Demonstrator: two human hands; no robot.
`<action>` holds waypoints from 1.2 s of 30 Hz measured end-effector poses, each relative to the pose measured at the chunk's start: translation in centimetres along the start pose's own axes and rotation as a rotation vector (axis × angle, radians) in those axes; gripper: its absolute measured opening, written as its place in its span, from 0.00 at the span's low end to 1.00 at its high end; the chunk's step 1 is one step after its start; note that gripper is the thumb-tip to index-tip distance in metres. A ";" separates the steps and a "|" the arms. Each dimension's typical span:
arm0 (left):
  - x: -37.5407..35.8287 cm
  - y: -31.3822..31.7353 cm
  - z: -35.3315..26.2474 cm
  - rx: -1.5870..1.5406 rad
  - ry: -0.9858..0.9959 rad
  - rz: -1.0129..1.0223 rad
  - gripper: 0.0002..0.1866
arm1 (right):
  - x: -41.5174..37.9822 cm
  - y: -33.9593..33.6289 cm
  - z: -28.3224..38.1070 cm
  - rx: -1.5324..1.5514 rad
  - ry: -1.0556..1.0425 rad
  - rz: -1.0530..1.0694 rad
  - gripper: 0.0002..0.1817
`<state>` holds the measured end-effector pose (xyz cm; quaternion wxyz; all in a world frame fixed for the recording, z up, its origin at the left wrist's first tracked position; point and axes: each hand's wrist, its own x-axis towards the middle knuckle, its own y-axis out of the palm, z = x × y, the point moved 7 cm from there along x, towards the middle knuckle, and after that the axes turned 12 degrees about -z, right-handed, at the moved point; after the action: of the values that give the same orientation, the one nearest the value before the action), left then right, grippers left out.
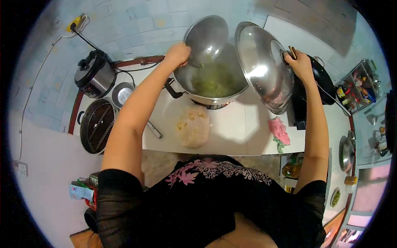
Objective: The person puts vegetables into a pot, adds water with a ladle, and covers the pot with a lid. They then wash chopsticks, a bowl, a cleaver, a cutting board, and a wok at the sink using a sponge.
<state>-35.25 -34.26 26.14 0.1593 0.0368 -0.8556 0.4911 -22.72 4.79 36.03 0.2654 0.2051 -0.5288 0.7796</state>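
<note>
My left hand (178, 54) grips the rim of a metal bowl (209, 35), tilted over the left back of a large steel pot (184, 80). Inside the pot, green food (215, 80) shows through haze. In my right hand (298, 64) is the handle of a big shiny lid (264, 62), held up on edge at the pot's right side. Brown sticks, perhaps chopsticks, show at the same hand. A bag of pale food (193, 127) lies on the counter in front of the pot.
An electric cooker (96, 74), a small pan (122, 94) and a dark round pot (97, 126) stand left. Pink cloth (279, 130) lies at the right front. Beyond the lid are a black wok (324, 80) and a rack of bottles (357, 87).
</note>
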 end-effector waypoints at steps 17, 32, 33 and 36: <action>-2.4 -4.6 -3.4 0.109 0.203 -0.380 0.16 | 0.4 2.6 2.1 -0.023 -0.073 0.066 0.26; -3.6 -5.3 2.5 0.000 -0.008 -0.430 0.14 | 1.4 8.8 8.4 -0.017 -0.226 0.218 0.25; -2.9 -4.9 4.5 -0.205 -0.188 -0.302 0.13 | 1.8 9.5 8.9 -0.004 -0.238 0.237 0.25; -4.0 -3.2 8.9 -0.873 -0.598 -0.226 0.11 | 3.2 11.3 10.9 -0.018 -0.264 0.272 0.25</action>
<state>-32.90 -43.85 23.44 -0.0387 0.1973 -0.9788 0.0378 -31.90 -8.13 33.70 0.0879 0.2300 -0.5887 0.7700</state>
